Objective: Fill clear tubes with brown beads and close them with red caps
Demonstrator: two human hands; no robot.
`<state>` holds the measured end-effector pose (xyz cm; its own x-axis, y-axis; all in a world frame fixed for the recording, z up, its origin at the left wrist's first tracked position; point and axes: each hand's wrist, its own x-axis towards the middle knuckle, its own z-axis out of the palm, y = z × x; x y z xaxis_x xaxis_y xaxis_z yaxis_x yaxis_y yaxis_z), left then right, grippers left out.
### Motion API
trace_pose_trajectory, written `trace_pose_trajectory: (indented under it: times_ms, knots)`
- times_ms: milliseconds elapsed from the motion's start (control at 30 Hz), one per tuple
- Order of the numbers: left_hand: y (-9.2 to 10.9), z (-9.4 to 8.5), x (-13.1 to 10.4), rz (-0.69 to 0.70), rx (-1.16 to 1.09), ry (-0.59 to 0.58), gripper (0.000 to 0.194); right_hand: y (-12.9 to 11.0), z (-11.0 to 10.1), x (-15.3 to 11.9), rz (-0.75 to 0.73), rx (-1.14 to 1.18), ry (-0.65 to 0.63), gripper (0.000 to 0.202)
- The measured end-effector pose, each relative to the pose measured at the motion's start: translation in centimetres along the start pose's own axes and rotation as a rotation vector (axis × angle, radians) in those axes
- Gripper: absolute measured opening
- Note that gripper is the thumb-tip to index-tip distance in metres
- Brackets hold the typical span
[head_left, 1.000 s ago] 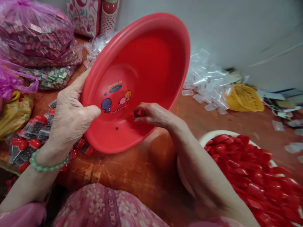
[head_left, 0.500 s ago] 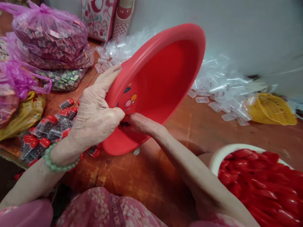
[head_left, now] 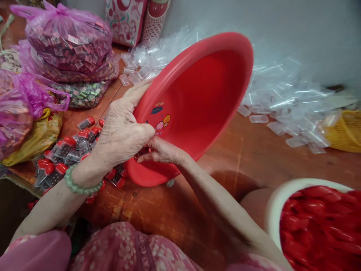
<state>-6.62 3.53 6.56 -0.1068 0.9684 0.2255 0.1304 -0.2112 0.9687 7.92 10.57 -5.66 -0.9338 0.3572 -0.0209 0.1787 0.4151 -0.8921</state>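
Observation:
A red plastic basin (head_left: pixel 203 86) with cartoon pictures inside is tilted on its side above the wooden table. My left hand (head_left: pixel 121 128) grips its left rim, thumb inside and fingers behind. Inside the basin's lower left part is my right hand (head_left: pixel 160 150), its fingers bent near my left thumb. Something small and dark shows by those fingers, too hidden to name. Just left of the basin, small clear containers with red caps (head_left: pixel 64 150) lie in a pile.
Pink bags of small packets (head_left: pixel 70 45) and a yellow bag (head_left: pixel 42 135) stand at left. Clear plastic cases (head_left: pixel 284 98) lie along the wall, beside a yellow basket (head_left: pixel 346 131). A white tub (head_left: pixel 273 214) of red pieces is at lower right. The table (head_left: pixel 166 214) is wooden.
The view has shifted, so most things appear further right, except the basket and tub partly leaving frame. My right hand has drawn back a little, with its fingers now showing.

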Motion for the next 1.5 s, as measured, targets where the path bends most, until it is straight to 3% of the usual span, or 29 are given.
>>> trace_pose_trajectory:
  times_ms: [100,233,400,733,900,1167,1333,1400,1467,1500]
  knots:
    - [0.0,-0.3,0.1,-0.039,-0.052,-0.068,0.063,-0.8,0.4,0.1,0.009,0.12,0.048,0.026]
    - [-0.6,-0.6,0.2,-0.142,-0.097,0.035,0.062,-1.1,1.1,0.1,0.009,0.276,0.106,0.037]
    - [-1.3,-0.7,0.5,-0.108,-0.12,0.041,0.061,-1.3,1.6,0.3,0.034,0.449,0.125,0.041]
    - [-3.0,-1.1,1.3,-0.143,-0.161,0.056,0.063,-1.5,1.9,-0.6,0.078,0.542,0.156,0.042]
    - [-4.3,-1.7,1.6,-0.253,-0.257,0.09,0.061,-1.8,0.9,-2.2,0.018,0.513,0.328,0.047]
    - [-7.8,-3.3,2.3,-0.414,-0.371,0.243,0.051,-3.9,-1.4,-5.4,-0.195,0.497,0.556,0.027]
    - [-8.9,-3.6,2.3,-0.496,-0.257,0.282,0.047,-4.6,-2.0,-6.7,-0.196,0.586,0.632,0.029]
    - [-8.4,-3.2,1.6,-0.387,-0.02,0.361,0.056,-4.8,-2.2,-7.3,-0.149,0.609,0.638,0.032]
    - [-7.5,-2.2,0.2,-0.132,0.271,0.447,0.068,-5.2,-2.2,-7.9,-0.12,0.621,0.679,0.035]
    - [-7.0,-1.4,-0.7,0.003,0.369,0.429,0.073,-5.4,-2.2,-8.2,-0.11,0.614,0.694,0.036]
